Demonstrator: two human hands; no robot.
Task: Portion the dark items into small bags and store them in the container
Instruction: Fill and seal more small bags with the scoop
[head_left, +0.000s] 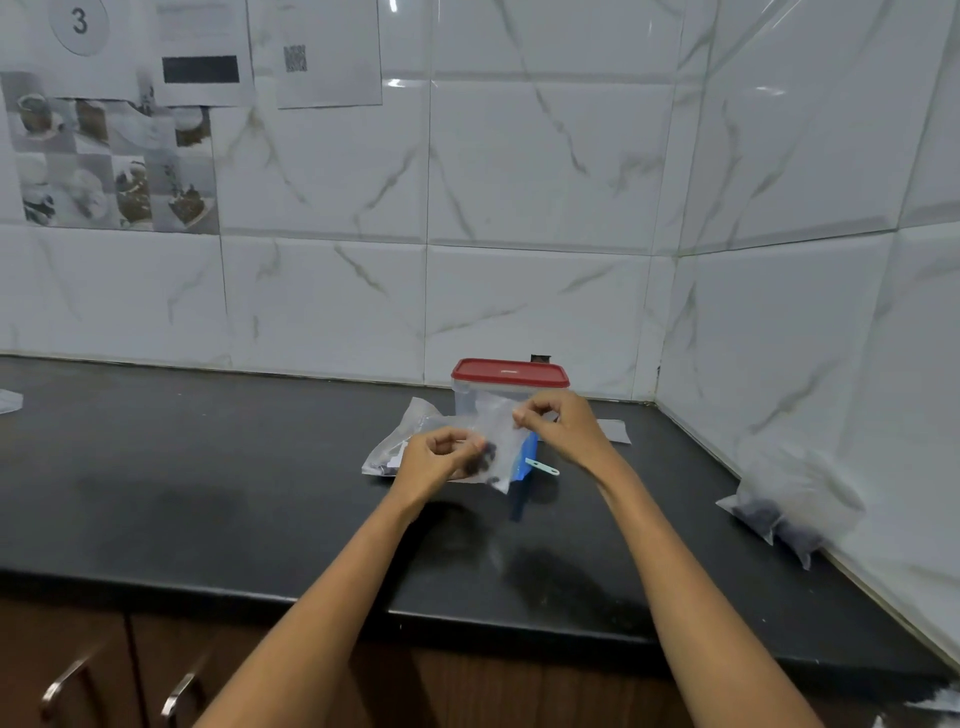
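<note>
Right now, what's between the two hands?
In the head view, a small clear bag with dark items inside stretches between the left hand and the right hand; both pinch it.

I see a black countertop (208, 493) filling the lower half of the frame, with white marble-look wall tiles (545, 182) behind it and along the right side. In the upper left, printed sheets (202, 52) are stuck to the wall: one bears a circled number 3 (79, 22), another a QR code (295, 58), and below them a grid of food photos (111, 166). Brown cabinet doors (78, 670) with metal handles (179, 693) sit at lower left.
</note>
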